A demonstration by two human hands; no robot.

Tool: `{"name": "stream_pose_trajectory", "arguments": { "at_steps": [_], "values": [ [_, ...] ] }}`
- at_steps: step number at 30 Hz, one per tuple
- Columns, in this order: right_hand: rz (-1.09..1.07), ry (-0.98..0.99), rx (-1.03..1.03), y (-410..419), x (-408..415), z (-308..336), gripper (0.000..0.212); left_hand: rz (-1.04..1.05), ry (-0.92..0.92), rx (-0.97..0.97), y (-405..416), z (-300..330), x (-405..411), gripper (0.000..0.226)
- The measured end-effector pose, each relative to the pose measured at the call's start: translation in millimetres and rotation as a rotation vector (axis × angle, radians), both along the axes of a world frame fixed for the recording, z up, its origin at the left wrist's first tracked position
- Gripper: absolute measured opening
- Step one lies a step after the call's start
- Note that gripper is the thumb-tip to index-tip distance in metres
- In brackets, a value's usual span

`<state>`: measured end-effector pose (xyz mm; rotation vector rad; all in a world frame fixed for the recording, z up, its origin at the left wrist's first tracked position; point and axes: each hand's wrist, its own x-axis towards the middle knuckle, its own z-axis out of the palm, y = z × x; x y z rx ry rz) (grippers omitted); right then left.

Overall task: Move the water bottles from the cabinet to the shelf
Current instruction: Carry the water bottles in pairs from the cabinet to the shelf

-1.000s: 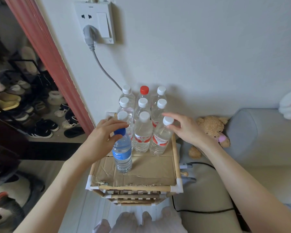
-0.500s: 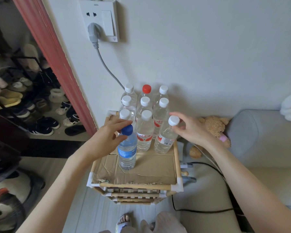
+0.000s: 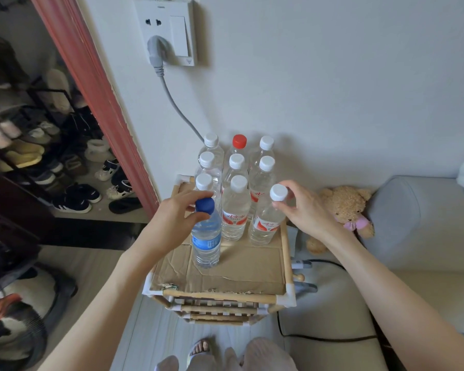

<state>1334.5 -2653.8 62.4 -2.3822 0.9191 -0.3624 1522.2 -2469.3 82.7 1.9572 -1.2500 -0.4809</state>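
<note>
A small bamboo shelf (image 3: 284,261) with a cardboard top stands against the wall. Several clear water bottles stand in rows at its back, most white-capped, one red-capped (image 3: 239,141). My left hand (image 3: 177,218) grips the neck of a blue-capped bottle (image 3: 206,239) standing in front of the left row. My right hand (image 3: 303,210) pinches the neck of a white-capped, red-labelled bottle (image 3: 268,223) at the right front, which tilts slightly to the right.
A wall socket with a grey plug and cable (image 3: 169,87) is above the shelf. A teddy bear (image 3: 346,210) and a grey sofa (image 3: 423,223) are to the right. A shoe rack (image 3: 38,156) shows through the doorway on the left. Black cables lie on the floor.
The camera view has shifted down slightly. The right-hand bottle has tilted a little to the right at its top. My left hand has stayed on the blue-capped bottle.
</note>
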Motion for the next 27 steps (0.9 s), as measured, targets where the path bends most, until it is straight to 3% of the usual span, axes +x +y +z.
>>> {"name": "stream_pose_trajectory", "arguments": {
  "at_steps": [8,16,21,27],
  "values": [
    [-0.015,-0.067,0.004,-2,11,-2,0.029,0.106,0.005,-0.099,-7,-5,-9,0.033],
    [-0.019,-0.098,0.106,-4,11,-11,0.044,-0.072,0.047,-0.019,1,-8,0,0.046],
    [-0.079,-0.168,0.266,0,5,-34,0.053,0.038,0.044,-0.021,0,-6,-3,0.041],
    [-0.106,-0.232,0.219,5,12,-40,0.052,0.080,0.022,-0.076,-2,-9,-8,0.038]
  ]
}}
